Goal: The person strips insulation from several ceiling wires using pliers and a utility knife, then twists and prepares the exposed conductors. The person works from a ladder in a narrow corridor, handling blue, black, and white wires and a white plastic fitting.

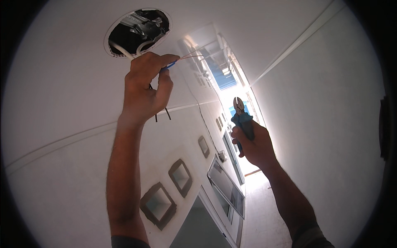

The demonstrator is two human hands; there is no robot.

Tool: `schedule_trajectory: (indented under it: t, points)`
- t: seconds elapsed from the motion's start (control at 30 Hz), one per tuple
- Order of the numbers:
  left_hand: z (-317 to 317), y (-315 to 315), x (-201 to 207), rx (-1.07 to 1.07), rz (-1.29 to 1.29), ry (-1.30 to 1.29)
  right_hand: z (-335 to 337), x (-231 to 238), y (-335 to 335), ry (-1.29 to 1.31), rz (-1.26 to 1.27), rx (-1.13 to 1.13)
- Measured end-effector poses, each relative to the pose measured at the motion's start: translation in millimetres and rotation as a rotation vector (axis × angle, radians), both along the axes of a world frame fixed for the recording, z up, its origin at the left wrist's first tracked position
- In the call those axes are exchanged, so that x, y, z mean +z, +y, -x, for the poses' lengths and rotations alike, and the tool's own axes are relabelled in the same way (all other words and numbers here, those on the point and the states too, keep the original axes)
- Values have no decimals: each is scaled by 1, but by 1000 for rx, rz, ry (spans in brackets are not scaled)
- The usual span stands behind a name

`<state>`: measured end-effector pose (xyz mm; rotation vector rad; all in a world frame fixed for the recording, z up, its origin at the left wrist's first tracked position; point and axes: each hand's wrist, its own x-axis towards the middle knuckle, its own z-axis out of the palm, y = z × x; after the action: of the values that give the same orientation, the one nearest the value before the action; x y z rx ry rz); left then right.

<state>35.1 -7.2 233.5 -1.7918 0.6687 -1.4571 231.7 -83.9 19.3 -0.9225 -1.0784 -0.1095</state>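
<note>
I have the white ceiling [62, 74] across the upper view and a pale wall [326, 124] down the right. A round opening [138, 31] is cut in the ceiling, with my left hand [147, 80] raised just below it, mostly closed, thumb and forefinger pinching a blue wire [171, 65]. My right hand [260, 142], lower and well apart, is wrapped around blue-and-black pliers [243, 118]; their jaws point up and look slightly parted, though glare makes that uncertain. White cables [123, 50] come down from the opening, two black wire ends [168, 114] hang below my left palm, and bare copper strands [190, 57] stick out past the fingertips.

I'd pinch close to where the copper begins, keep the strands together, and allow the pliers near only square-on, clear of my thumb. The opening's edge sits close above my knuckles, so I'd avoid scraping the cables on it; between my hands there is free room.
</note>
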Motion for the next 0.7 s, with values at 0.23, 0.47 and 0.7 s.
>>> schedule_trajectory:
  t: [0.23,0.47,0.7]
  points:
    - [-5,6,-5,24,-46,-74,-3,-9,3,9,28,38]
    - [0,6,-8,97,-95,-90,-7,-25,-9,61,106,40]
    - [23,29,-21,70,-153,-168,-21,-131,-18,170,313,11]
